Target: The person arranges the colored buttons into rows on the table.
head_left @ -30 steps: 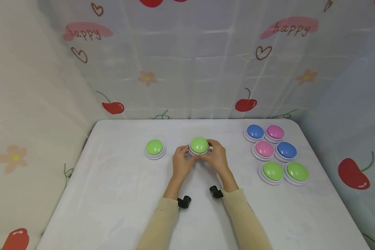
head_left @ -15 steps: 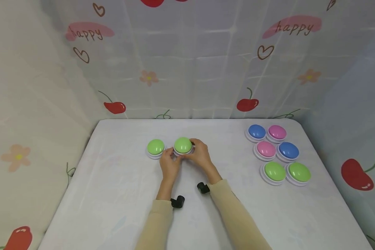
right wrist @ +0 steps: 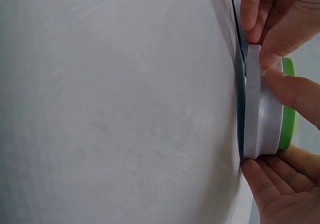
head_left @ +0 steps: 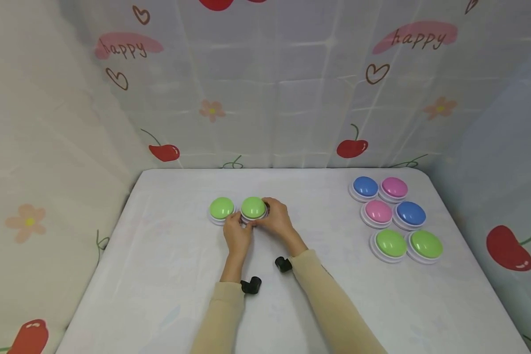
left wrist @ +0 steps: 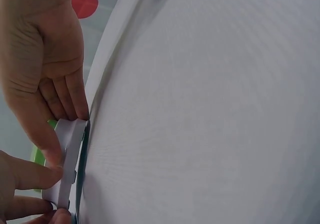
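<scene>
A round push button with a green dome and white base is held between both hands in the head view. My left hand grips its left and near side, and my right hand grips its right side. Both thumbs meet at the near rim. In the right wrist view the white base shows side-on, close to the table surface; whether it touches cannot be told. Just left of it, a second green button sits on the table, its right edge partly hidden by the left fingers.
Toward the table's right side stand two blue, two pink and two green buttons in pairs, among them a blue button, a pink button and a green button. A printed curtain hangs behind the white table.
Both hands have carried the held green button leftward, from the table's middle to beside the other green button. The other buttons have stayed put.
</scene>
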Available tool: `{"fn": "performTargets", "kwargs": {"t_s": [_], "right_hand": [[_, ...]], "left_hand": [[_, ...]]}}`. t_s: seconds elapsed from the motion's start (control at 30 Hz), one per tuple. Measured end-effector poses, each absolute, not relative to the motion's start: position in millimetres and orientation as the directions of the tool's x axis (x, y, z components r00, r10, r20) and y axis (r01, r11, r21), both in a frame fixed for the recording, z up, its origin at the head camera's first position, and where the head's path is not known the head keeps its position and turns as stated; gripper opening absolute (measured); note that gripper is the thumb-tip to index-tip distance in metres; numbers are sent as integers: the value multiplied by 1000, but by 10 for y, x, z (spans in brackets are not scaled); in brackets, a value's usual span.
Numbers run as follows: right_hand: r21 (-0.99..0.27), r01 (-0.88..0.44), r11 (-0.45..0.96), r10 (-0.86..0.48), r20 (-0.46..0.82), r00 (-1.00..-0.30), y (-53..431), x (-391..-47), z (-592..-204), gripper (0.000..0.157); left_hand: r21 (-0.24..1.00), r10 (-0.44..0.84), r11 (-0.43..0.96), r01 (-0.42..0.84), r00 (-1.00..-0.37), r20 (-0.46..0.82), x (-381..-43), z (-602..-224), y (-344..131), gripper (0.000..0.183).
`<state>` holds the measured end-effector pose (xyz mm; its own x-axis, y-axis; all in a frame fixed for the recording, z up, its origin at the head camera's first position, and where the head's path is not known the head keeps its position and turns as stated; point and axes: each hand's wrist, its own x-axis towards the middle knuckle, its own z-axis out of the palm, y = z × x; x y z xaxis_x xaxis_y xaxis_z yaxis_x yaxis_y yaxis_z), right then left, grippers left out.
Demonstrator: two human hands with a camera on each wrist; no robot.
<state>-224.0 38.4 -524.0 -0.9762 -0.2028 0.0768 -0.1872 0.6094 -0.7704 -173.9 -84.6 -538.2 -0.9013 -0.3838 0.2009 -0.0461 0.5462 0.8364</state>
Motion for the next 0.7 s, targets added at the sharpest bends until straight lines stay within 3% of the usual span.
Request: {"fn": "performTargets", "kwargs": {"t_s": [0.7], "right_hand": [[-760, -190, 622, -216, 66, -974, 344, -2306, -5277, 77]], "left_hand": [[811, -392, 583, -41, -889, 237, -1753, -5382, -828, 29]]}}
